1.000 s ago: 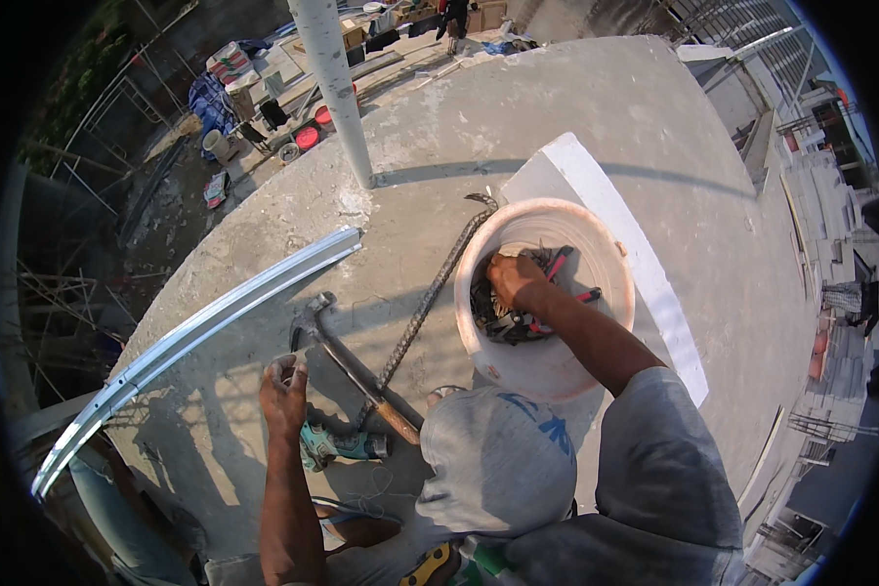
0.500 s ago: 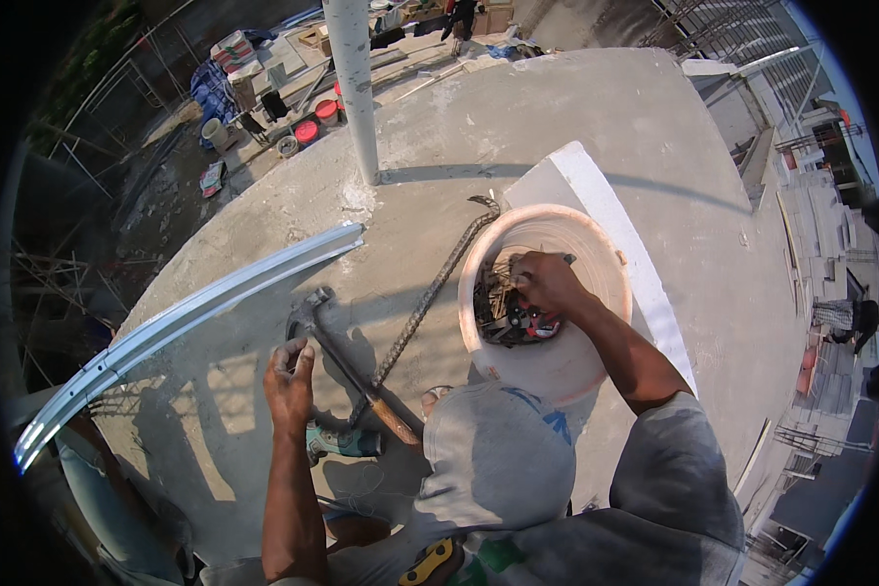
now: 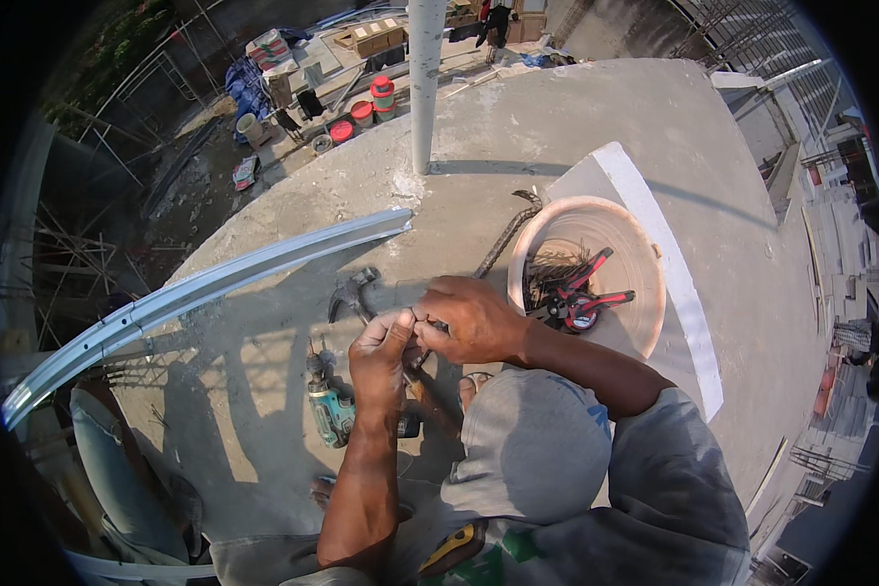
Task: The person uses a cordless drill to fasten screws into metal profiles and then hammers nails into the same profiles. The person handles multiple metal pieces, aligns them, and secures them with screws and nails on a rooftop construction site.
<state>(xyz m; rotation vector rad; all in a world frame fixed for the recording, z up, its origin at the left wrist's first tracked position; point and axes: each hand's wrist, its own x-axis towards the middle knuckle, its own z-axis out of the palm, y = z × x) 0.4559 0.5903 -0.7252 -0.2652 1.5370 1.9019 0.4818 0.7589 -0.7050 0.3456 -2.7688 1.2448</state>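
Note:
My left hand (image 3: 381, 354) and my right hand (image 3: 472, 320) meet in front of me, fingertips pinched together. Whatever they hold is too small or hidden to make out. Below them lies a claw hammer (image 3: 352, 292), its wooden handle partly covered by my hands. A twisted metal pry bar (image 3: 503, 239) runs from beneath my right hand toward the bucket. Left of my left wrist is a teal cordless drill (image 3: 331, 410). The pale bucket (image 3: 654, 293) beside my right forearm holds pliers (image 3: 610, 298) with red and black handles, a tape measure (image 3: 582, 318) and a pile of nails (image 3: 547, 272).
A long metal channel (image 3: 225, 269) stretches across the left side. Behind the bucket lies a white foam board (image 3: 669, 278). A pale post (image 3: 424, 107) rises from the concrete slab (image 3: 527, 117). Beyond the slab's edge stand red buckets (image 3: 383, 96), and a person (image 3: 496, 21) is far off.
My right hand has come out of the bucket and moved left to meet my left hand. The left hand has shifted right. The view has shifted, and the drill shows more fully.

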